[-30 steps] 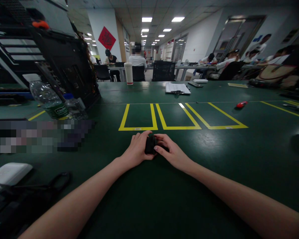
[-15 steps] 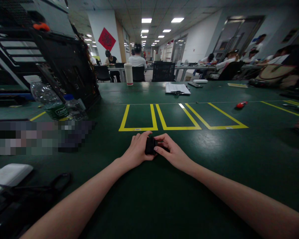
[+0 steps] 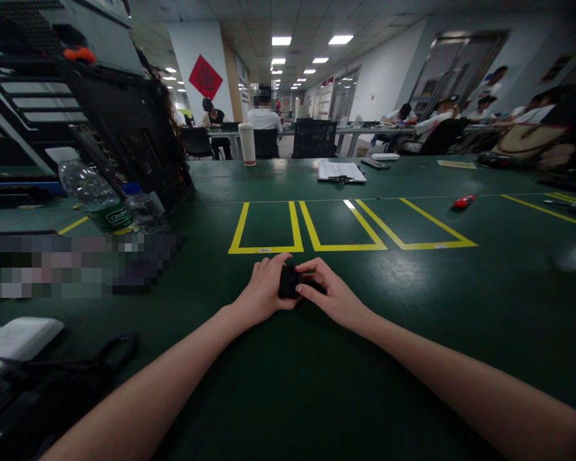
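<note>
Between my hands, low over the green table (image 3: 288,384), is a small black boxy object (image 3: 287,283) whose exact kind I cannot make out. My left hand (image 3: 265,285) wraps round its left side, thumb below and fingers above. With bent fingertips and thumb, my right hand (image 3: 325,286) pinches the object's right edge. Part of the object is hidden behind the fingers. Just beyond the hands, yellow tape (image 3: 266,250) marks several open-ended shapes on the tabletop.
To the left stand clear plastic bottles (image 3: 93,192) before a black computer case (image 3: 139,144). Black cables (image 3: 67,390) and a white device (image 3: 19,346) lie near left. Farther back are a clipboard (image 3: 342,171), a white cup (image 3: 248,144) and a red item (image 3: 464,202). People sit beyond.
Both hands keep nearly the same hold on the black object. At the far right edge, a person's hand has gone from sight and a blurred whitish shape shows there.
</note>
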The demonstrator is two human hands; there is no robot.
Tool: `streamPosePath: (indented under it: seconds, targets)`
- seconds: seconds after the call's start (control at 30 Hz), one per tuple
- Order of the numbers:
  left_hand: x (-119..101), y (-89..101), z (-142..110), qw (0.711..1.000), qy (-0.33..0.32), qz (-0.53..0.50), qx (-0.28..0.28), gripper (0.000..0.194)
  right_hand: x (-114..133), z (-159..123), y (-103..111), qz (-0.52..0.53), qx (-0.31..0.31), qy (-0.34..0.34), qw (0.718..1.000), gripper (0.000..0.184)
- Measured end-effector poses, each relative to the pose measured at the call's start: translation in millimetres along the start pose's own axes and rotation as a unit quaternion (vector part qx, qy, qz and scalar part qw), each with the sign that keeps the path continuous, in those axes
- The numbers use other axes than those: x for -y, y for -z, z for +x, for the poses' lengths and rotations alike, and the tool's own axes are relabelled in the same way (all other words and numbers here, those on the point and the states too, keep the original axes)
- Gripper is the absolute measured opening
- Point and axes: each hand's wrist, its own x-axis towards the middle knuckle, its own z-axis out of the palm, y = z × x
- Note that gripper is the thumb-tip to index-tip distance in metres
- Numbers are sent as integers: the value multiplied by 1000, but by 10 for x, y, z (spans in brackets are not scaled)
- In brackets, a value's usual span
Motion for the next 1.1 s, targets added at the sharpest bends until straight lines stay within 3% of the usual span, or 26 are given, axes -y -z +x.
streamPosePath:
  seconds: [0.13,0.37,0.6,0.9,1.1]
  targets:
    - [-6,-3,3,1000,5,-1,-5,70,-5,6,-1,-21,3,-18,1000,31]
    - [-21,21,2,1000,5,-6,4,68,18,-11,-1,-18,3,28,999,21]
    - [-22,15,9,1000,7,10,5,69,-15,-2,11,-31,3,-16,999,32]
    - [-22,26,-3,1000,3,8,5,69,16,-12,1,12,11,14,1000,19]
    - [-17,4,13,1000,7,18,2,69,-43,8,-6,-22,4,-13,1000,32]
